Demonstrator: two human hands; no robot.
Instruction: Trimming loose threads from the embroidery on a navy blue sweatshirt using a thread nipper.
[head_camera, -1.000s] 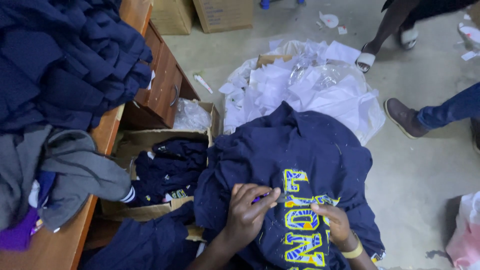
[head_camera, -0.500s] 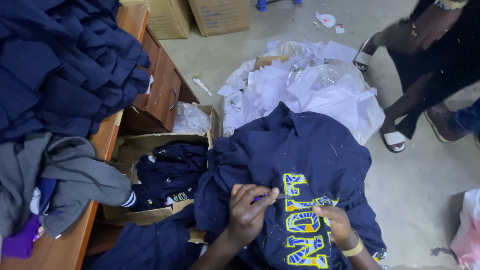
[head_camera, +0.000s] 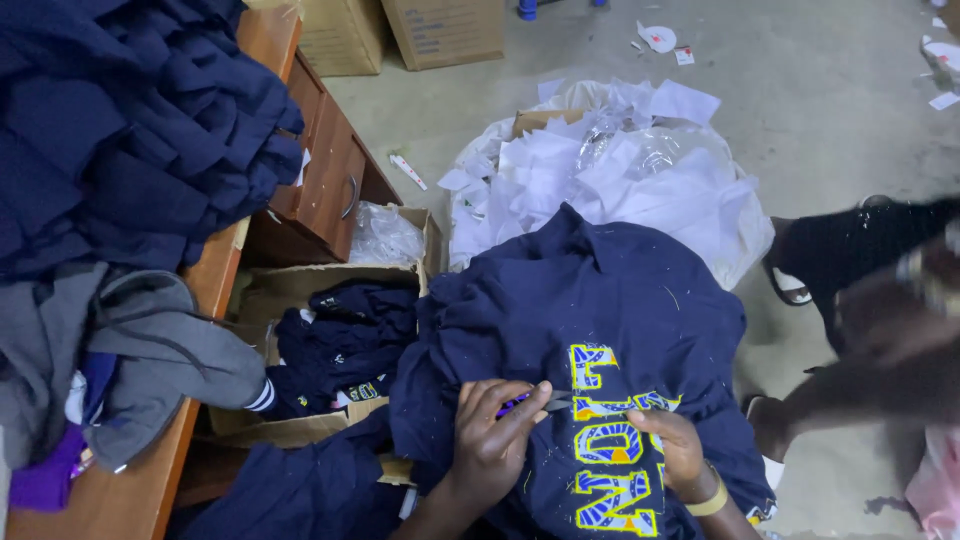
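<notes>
Two bare hands work close together over a navy-blue cloth garment with yellow-and-blue stitched lettering (head_camera: 600, 330), which lies spread across my lap at the bottom centre of the head view, its collar end pointing away from me toward the floor. My left hand (head_camera: 492, 440) is curled shut around a small pair of snips with a purple handle (head_camera: 535, 403), the thin grey blades pointing right at the stitched letters; I judge the grip is tight and low so the tips can reach loose threads without nicking the cloth. My right hand (head_camera: 672, 452), a yellow band (head_camera: 712, 500) at its wrist, presses and pinches the fabric just beside the lettering, apparently to hold it flat and taut against the blades.

The garment looks soft and heavy, rumpled into folds near its upper edge, and flecked with pale thread ends. Its letters are thick yellow outlines filled with blue pattern.

Just to the left, an open brown cardboard box (head_camera: 300, 290) holds more dark-blue clothing, near enough to reach. Beyond it a wooden surface with drawers (head_camera: 215, 290) carries a tall heap of navy-blue garments (head_camera: 120, 130) and a grey garment (head_camera: 150, 350). A mound of white paper and clear plastic wrapping (head_camera: 620, 170) sits on the concrete floor (head_camera: 830, 110) past the collar. At the right edge another person (head_camera: 880, 330) shows only as a blur.
</notes>
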